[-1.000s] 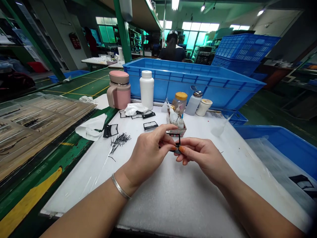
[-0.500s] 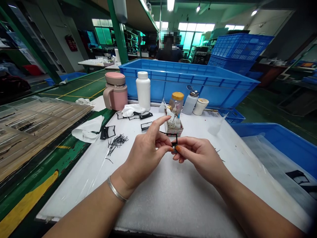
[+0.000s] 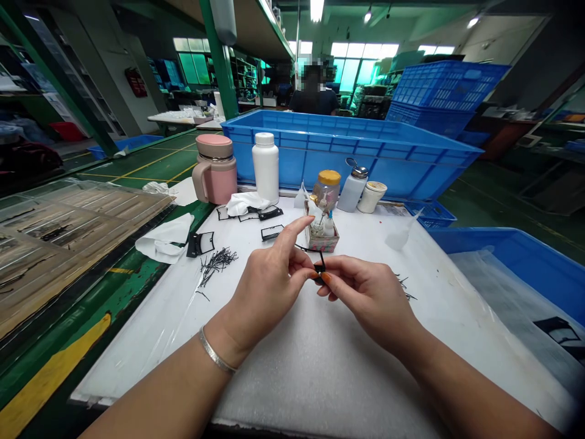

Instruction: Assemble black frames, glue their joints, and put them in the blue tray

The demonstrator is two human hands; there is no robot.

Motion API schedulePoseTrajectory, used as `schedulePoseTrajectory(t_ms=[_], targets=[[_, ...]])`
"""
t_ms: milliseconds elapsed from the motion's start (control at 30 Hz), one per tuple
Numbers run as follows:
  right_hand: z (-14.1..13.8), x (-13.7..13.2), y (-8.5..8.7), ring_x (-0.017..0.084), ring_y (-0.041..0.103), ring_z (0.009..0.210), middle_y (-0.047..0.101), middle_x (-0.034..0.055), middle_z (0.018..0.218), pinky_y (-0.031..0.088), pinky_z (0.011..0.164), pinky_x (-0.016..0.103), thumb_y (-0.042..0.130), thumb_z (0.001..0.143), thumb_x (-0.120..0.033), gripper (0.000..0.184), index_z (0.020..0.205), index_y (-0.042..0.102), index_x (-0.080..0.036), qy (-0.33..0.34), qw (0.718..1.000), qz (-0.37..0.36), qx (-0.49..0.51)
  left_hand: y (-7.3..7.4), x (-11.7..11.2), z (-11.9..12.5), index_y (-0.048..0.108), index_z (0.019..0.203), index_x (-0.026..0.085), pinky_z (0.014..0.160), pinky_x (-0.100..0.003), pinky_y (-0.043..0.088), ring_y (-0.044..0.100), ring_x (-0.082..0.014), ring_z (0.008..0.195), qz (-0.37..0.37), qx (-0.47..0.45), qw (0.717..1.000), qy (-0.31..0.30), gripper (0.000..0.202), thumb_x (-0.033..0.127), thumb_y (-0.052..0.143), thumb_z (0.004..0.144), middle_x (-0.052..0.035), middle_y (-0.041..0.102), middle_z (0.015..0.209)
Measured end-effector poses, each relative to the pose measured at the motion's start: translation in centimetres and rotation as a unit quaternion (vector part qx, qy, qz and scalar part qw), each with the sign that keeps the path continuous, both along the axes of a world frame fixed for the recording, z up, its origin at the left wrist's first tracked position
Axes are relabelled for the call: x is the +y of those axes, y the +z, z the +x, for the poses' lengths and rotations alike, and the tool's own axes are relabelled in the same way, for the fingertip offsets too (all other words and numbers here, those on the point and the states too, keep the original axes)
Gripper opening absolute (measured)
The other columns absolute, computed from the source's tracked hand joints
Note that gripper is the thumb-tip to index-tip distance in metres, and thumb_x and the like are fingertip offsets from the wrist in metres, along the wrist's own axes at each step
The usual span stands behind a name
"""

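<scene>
Over the middle of the white work surface, both hands pinch one small black plastic frame. My left hand grips its near end between thumb and bent fingers, with the index finger stretched upward. My right hand closes thumb and fingertips on the same end from the right. Part of the frame is hidden behind the fingers. To the left of my left hand lies a pile of thin black strips. Beyond it are similar black frames, and another black frame lies farther back.
A small box of bottles stands just past my hands. Behind are a pink mug, a white bottle, a yellow-lidded jar and a large blue crate. Another blue bin sits at right. A person is in the background.
The black frame has tilted slightly between my fingertips, and my right hand has turned a little. The whole view has shifted slightly; both hands keep their grip.
</scene>
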State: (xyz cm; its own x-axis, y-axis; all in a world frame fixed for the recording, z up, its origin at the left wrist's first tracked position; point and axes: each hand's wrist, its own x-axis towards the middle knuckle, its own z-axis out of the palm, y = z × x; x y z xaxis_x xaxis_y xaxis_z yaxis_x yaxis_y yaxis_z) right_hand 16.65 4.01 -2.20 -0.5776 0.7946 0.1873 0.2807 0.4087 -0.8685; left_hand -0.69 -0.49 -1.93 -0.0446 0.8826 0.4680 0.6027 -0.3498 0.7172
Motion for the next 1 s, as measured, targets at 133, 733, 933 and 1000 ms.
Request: schedulePoseTrajectory(t_ms=[133,733,933,1000], targets=[[0.0,-0.2,0.0,0.012,0.068,0.072,0.071,-0.0031,0.077,0.052,0.064,0.022,0.057,0.091,-0.025,0.019,0.106,0.069,-0.025,-0.005,1.000,0.017,-0.001,-0.1,0.0,0.0,0.037,0.140,0.027,0.074,-0.020,0.052,0.063,-0.0084,0.072,0.002,0.010,1.000,0.002,0.073,-0.001,0.059,0.076,0.0064,0.066,0.079],[0.1,-0.3,0.4,0.014,0.066,0.062,0.069,0.0007,0.067,0.052,0.058,0.023,0.061,0.086,-0.024,0.010,0.086,0.070,-0.018,-0.034,0.997,-0.050,0.047,0.0,-0.4,0.2,0.050,0.127,0.022,0.077,-0.025,0.050,0.062,-0.0124,0.080,0.125,0.138,0.982,0.005,0.049,0.003,0.058,0.082,0.0017,0.066,0.087],[0.1,-0.2,0.7,0.014,0.065,0.059,0.068,0.0013,0.066,0.052,0.055,0.022,0.064,0.085,-0.026,0.010,0.084,0.070,-0.018,-0.048,0.994,-0.044,0.090,0.7,0.0,-0.4,0.058,0.118,0.024,0.077,-0.024,0.053,0.056,-0.0170,0.103,0.079,-0.005,0.996,0.034,0.047,0.012,0.072,0.075,-0.0036,0.059,0.114],[0.1,-0.1,0.8,0.014,0.065,0.058,0.067,0.0017,0.064,0.053,0.055,0.023,0.065,0.084,-0.027,0.011,0.083,0.070,-0.017,-0.051,0.993,-0.050,0.098,0.8,0.3,-0.6,0.057,0.118,0.025,0.076,-0.024,0.054,0.054,-0.0184,0.108,0.040,-0.084,0.995,0.043,0.050,0.016,0.074,0.073,-0.0046,0.056,0.120]])
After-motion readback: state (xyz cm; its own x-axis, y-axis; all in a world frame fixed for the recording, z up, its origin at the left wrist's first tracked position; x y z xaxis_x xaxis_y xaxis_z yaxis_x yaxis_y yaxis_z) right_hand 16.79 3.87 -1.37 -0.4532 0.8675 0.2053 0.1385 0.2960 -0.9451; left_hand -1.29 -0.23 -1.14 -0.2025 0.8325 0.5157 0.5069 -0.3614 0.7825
